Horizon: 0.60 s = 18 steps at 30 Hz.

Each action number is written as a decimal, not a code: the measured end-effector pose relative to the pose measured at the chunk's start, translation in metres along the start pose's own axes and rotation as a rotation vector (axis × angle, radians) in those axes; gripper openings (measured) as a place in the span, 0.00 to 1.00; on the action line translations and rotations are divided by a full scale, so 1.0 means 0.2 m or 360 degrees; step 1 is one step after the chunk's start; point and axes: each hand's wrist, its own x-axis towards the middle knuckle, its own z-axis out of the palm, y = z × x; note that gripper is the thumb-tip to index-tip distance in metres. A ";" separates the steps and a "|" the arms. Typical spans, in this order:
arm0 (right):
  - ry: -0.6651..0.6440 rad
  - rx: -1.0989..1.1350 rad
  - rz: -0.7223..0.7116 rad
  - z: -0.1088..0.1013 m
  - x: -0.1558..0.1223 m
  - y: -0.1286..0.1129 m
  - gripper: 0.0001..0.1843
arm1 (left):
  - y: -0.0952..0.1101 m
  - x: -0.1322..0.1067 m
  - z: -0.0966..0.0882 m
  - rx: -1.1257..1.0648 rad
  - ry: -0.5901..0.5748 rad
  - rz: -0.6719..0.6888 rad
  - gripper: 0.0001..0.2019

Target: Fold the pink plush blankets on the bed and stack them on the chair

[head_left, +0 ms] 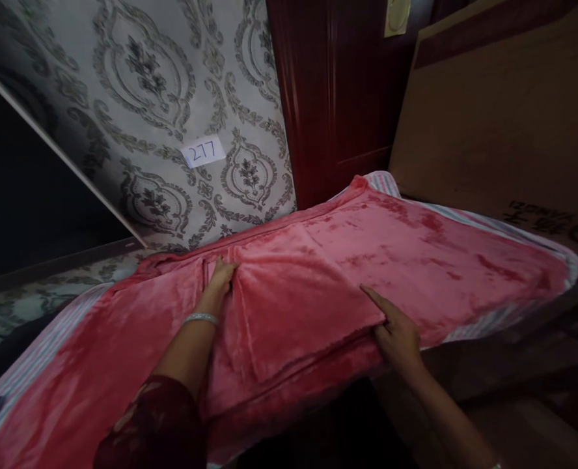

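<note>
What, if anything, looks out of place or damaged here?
Nothing looks spilled or damaged. A handwritten 277 paper looks odd on the patterned wallpaper; darker patches on the pink fabric may be ruffled pile.

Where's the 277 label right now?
In the head view, the 277 label is on the patterned wallpaper, upper left of centre, left of the dark red door, above the red blanket.

Handwritten "277" (202, 152) on a white slip (215, 144) against patterned wallpaper (145, 65); illegible print (537, 210) on cardboard box (504, 111)
</note>
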 end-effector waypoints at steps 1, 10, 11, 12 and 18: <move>0.0000 -0.0002 -0.0006 0.00 0.00 0.00 0.39 | 0.00 -0.04 -0.01 0.0013 0.0009 -0.0041 0.51; -0.0014 -0.0016 0.0033 -0.02 0.01 -0.04 0.38 | -0.13 -0.53 -0.13 0.0066 -0.0326 0.0124 0.52; -0.0010 -0.0019 0.0033 -0.01 0.01 -0.04 0.38 | -0.13 -0.55 -0.13 0.0067 -0.0323 0.0100 0.51; -0.0006 -0.0020 0.0026 -0.01 0.01 -0.04 0.38 | -0.13 -0.57 -0.14 0.0046 -0.0318 0.0051 0.50; -0.0081 -0.0053 -0.0040 -0.01 0.01 -0.01 0.39 | -0.11 -0.69 -0.14 -0.0183 -0.0350 -0.0045 0.54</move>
